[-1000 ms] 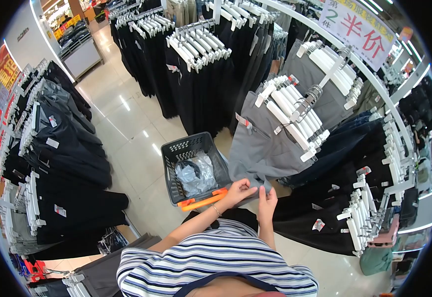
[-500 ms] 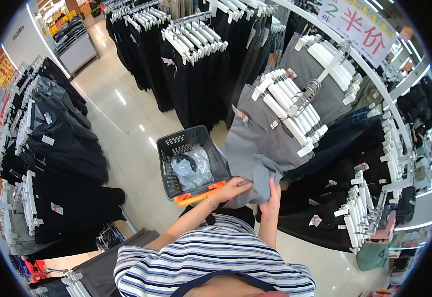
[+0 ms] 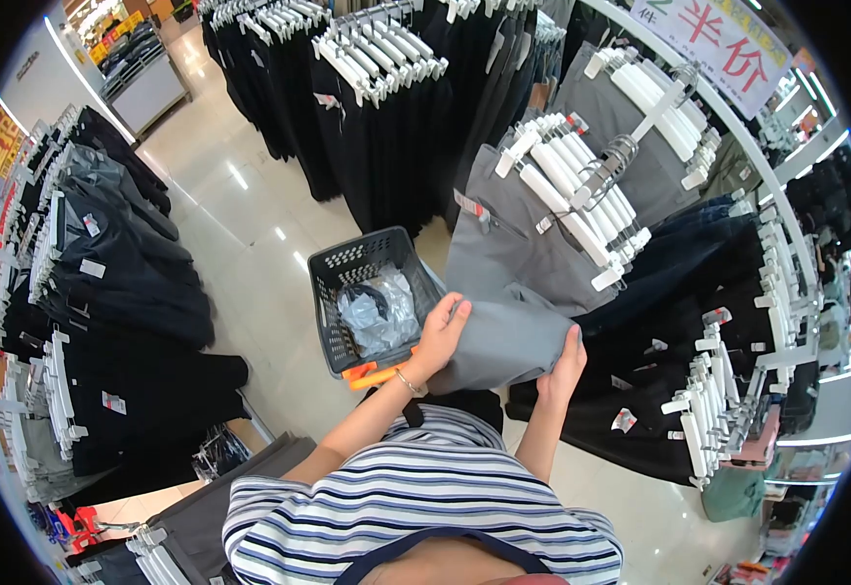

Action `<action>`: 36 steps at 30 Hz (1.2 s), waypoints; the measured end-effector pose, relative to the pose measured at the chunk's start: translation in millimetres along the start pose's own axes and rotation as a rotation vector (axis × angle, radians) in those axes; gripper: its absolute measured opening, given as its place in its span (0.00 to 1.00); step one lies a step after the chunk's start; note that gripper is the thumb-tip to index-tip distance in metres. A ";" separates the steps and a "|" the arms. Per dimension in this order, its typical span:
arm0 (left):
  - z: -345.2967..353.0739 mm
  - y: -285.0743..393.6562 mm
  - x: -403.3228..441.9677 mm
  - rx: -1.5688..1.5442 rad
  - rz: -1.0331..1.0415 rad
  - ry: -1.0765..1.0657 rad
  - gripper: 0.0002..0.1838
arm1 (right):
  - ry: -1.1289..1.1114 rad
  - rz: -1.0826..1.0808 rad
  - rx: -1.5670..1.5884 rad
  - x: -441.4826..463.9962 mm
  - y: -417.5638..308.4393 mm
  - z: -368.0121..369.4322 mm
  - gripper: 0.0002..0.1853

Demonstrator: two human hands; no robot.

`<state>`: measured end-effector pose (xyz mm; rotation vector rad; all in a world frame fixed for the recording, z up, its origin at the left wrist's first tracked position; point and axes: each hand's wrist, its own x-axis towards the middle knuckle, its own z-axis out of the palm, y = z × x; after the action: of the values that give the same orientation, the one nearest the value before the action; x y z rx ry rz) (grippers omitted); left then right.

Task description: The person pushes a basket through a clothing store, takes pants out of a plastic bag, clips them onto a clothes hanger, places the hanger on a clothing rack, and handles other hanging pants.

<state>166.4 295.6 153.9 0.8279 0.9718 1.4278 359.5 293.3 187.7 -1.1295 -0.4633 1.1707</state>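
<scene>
Hands stood well apart, each closed on the grey trousers (image 3: 503, 336): the left hand (image 3: 437, 336) pinched the left edge of the lower leg, and the right hand (image 3: 562, 372) gripped the right edge, its thumb on top and its other fingers largely hidden by the cloth. A bracelet (image 3: 409, 382) circled the left wrist. The leg was drawn toward the near side and spread nearly flat between the hands, so the opening-out of the cloth looked well along — the hold on it had yet to be let go. The trousers' upper part hung on the far side, among white hangers (image 3: 567, 200), with a tag (image 3: 471, 205) near the waist; the garment was evidently not off the rack.

Just left of the left hand stood a black basket (image 3: 326, 317) with an orange handle (image 3: 372, 376). It held plastic packaging (image 3: 376, 322) and no grey trousers that showed. Dark garments hung to the right (image 3: 620, 390), farther off (image 3: 386, 146) and at the left (image 3: 133, 292) — beyond them all, at the far right, was a sign (image 3: 723, 49).
</scene>
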 end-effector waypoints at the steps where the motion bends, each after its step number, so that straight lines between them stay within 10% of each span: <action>1: -2.2 0.8 1.9 -0.066 -0.048 -0.008 0.10 | 0.002 0.032 0.037 -1.0 0.1 2.2 0.18; 14: -28.0 5.1 5.8 -0.219 -0.158 0.067 0.10 | -0.281 0.180 0.136 -1.2 -6.7 9.9 0.17; 23: -125.8 -123.4 -46.3 1.613 -0.043 -0.107 0.30 | -0.280 0.105 -0.569 48.6 29.7 -37.1 0.22; 25: -129.4 -117.8 -45.6 1.356 -0.397 -0.229 0.36 | -0.213 0.052 -0.683 64.8 52.3 -52.5 0.20; 27: -109.8 -76.5 -37.8 1.146 -0.710 -0.352 0.42 | -0.333 0.134 -0.767 75.5 59.3 -57.3 0.16; 33: -126.1 -94.9 -60.3 1.501 -0.399 -0.246 0.44 | -0.936 -0.042 -1.054 72.6 127.4 -40.4 0.16; 36: -146.7 -93.3 -76.7 1.547 -0.386 -0.186 0.41 | -1.402 -0.265 -1.100 57.5 181.4 -23.8 0.31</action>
<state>78.0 204.1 12.8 1.6595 1.9269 0.0188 312.6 327.3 4.9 -0.8480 -2.4643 1.3311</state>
